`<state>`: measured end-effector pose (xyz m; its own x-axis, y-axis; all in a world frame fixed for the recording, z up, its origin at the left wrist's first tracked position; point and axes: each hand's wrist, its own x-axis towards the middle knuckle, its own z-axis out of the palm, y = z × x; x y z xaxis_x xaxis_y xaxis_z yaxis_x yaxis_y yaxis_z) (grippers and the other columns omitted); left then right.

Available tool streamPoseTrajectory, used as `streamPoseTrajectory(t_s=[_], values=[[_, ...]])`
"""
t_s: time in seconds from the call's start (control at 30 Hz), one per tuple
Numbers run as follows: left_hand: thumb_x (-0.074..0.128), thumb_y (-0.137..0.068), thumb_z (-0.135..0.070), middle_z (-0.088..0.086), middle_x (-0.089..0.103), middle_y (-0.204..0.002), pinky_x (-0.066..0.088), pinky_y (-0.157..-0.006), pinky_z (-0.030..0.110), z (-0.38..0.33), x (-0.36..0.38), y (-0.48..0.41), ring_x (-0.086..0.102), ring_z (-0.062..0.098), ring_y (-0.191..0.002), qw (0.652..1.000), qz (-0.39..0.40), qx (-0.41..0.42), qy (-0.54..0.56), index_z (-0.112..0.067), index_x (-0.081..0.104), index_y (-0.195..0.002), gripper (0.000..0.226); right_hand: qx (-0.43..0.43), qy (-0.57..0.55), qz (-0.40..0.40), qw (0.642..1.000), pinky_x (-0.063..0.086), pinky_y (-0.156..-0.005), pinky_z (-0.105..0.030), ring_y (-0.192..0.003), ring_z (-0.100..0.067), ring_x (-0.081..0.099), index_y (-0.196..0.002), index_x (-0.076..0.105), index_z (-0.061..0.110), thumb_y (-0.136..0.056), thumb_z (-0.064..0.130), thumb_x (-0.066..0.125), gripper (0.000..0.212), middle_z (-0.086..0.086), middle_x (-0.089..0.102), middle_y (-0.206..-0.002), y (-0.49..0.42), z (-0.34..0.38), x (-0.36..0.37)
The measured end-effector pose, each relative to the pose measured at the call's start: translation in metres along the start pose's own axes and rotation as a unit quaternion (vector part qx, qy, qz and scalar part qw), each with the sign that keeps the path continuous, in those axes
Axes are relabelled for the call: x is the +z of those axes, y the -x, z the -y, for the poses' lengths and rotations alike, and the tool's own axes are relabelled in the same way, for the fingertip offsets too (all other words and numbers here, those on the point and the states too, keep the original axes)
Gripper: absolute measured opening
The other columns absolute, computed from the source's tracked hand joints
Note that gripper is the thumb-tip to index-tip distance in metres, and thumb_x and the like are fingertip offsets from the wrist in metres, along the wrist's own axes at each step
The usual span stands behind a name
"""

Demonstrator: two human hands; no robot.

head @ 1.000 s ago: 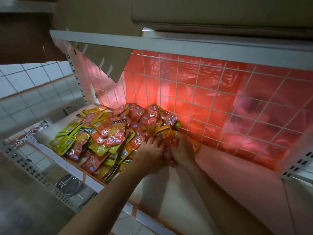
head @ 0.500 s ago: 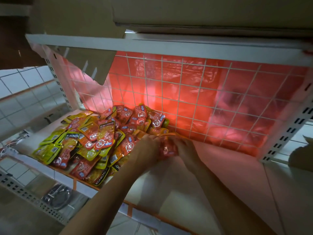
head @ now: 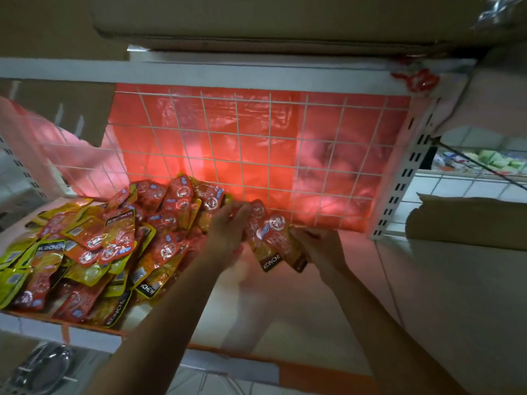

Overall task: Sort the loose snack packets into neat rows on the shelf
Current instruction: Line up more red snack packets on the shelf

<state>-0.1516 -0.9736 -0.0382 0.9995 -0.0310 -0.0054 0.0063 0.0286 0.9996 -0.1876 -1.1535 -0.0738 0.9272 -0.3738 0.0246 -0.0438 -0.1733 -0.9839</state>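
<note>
Since earlier: packets point(head: 273, 238) lifted off heap point(head: 94, 240). The left hand point(head: 228, 232) and right hand point(head: 319, 246) both grasp them; heap lies left of grip, on shelf point(head: 313, 309).

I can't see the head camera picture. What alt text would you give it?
A left hand and a right hand hold a small bunch of red snack packets between them over a white shelf. A loose heap of red and yellow packets covers the shelf's left part, and a wire grid backed by red plastic stands behind.
</note>
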Motion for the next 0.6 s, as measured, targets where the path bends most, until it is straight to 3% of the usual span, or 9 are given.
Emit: streamPoseTrajectory(t_s=[0.1, 0.17, 0.3, 0.43, 0.57, 0.6], values=[[0.058, -0.094, -0.025, 0.01, 0.071, -0.083, 0.053, -0.073, 0.034, 0.004, 0.026, 0.005, 0.063, 0.021, -0.073, 0.979, 0.022, -0.153, 0.131, -0.011, 0.065, -0.089, 0.017, 0.026, 0.063, -0.058, 0.996, 0.046, -0.058, -0.03, -0.055, -0.003, 0.059, -0.083, 0.078, 0.017, -0.076, 0.035, 0.077, 0.019, 0.011, 0.066, -0.058, 0.006, -0.001, -0.024], [0.057, -0.094, -0.026, 0.006, 0.074, -0.081, 0.052, -0.081, 0.041, 0.011, 0.042, 0.009, 0.067, 0.021, -0.077, 0.968, 0.042, -0.19, 0.158, -0.01, 0.066, -0.094, 0.018, 0.034, 0.107, -0.072, 0.991, 0.051, -0.067, -0.032, -0.07, -0.015, 0.067, -0.088, 0.078, 0.014, -0.077, 0.039, 0.075, 0.027, -0.001, 0.072, -0.072, 0.011, -0.002, -0.042], [0.055, -0.093, -0.039, 0.008, 0.072, -0.09, 0.054, -0.074, 0.043, 0.021, 0.081, 0.023, 0.066, 0.025, -0.081, 0.952, 0.087, -0.256, 0.142, -0.013, 0.066, -0.098, 0.029, 0.028, 0.198, -0.087, 0.976, 0.054, -0.075, -0.031, -0.076, -0.016, 0.066, -0.093, 0.077, 0.015, -0.08, 0.044, 0.071, 0.032, -0.003, 0.073, -0.085, 0.022, -0.005, -0.086], [0.056, -0.093, -0.039, 0.013, 0.069, -0.104, 0.055, -0.06, 0.036, 0.022, 0.134, 0.045, 0.068, 0.026, -0.082, 0.937, 0.137, -0.28, 0.156, -0.01, 0.066, -0.106, 0.034, 0.049, 0.254, -0.109, 0.96, 0.049, -0.062, -0.025, -0.071, -0.013, 0.066, -0.091, 0.077, 0.021, -0.079, 0.053, 0.067, 0.036, 0.003, 0.07, -0.076, 0.04, -0.01, -0.14], [0.058, -0.091, -0.012, 0.009, 0.073, -0.092, 0.057, -0.055, 0.032, 0.015, 0.194, 0.081, 0.071, 0.02, -0.071, 0.932, 0.207, -0.259, 0.147, -0.012, 0.066, -0.104, 0.015, 0.039, 0.246, -0.12, 0.961, 0.045, -0.059, -0.024, -0.066, -0.012, 0.063, -0.079, 0.076, 0.016, -0.085, 0.045, 0.065, 0.031, 0.002, 0.067, -0.067, 0.062, -0.012, -0.206], [0.056, -0.089, -0.002, 0.009, 0.073, -0.09, 0.058, -0.056, 0.031, 0.013, 0.21, 0.091, 0.071, 0.02, -0.071, 0.931, 0.225, -0.249, 0.144, -0.01, 0.066, -0.104, 0.02, 0.034, 0.245, -0.126, 0.961, 0.043, -0.06, -0.024, -0.068, -0.014, 0.063, -0.078, 0.075, 0.014, -0.086, 0.042, 0.064, 0.031, 0.0, 0.068, -0.07, 0.068, -0.012, -0.223]])
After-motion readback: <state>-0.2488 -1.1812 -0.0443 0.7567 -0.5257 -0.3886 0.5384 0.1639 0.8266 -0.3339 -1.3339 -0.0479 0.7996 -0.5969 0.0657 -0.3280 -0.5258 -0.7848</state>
